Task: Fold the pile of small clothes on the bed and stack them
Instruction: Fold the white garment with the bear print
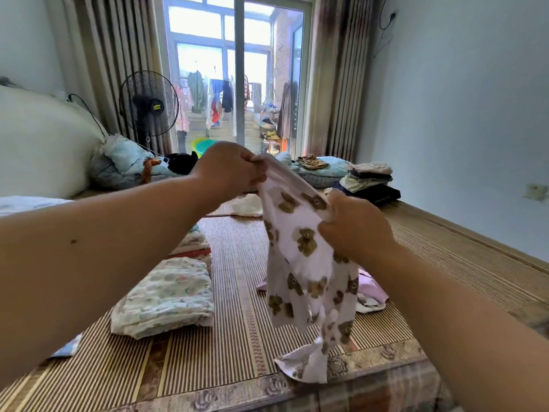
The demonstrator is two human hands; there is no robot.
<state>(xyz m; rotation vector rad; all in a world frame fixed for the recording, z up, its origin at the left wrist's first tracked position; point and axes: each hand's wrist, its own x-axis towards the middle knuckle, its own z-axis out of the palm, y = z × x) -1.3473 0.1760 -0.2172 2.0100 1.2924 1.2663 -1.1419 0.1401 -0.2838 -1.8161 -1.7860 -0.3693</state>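
Note:
A small white garment with brown bear prints (306,263) hangs in the air above the bed's striped mat (237,263). My left hand (230,171) pinches its top edge, raised and further away. My right hand (355,227) grips the cloth lower and to the right. The garment's bottom end trails onto the mat near the front edge. A pink and white piece of clothing (371,292) lies on the mat behind it. At the left sits a folded stack of pale printed cloths (166,295), with more folded pieces (193,245) behind it.
Another folded stack (368,176) stands at the far right of the bed near the wall. Pillows and a bundled quilt (124,165) lie at the far left, a white cloth (246,205) in the middle. A standing fan (148,105) and glass doors are beyond.

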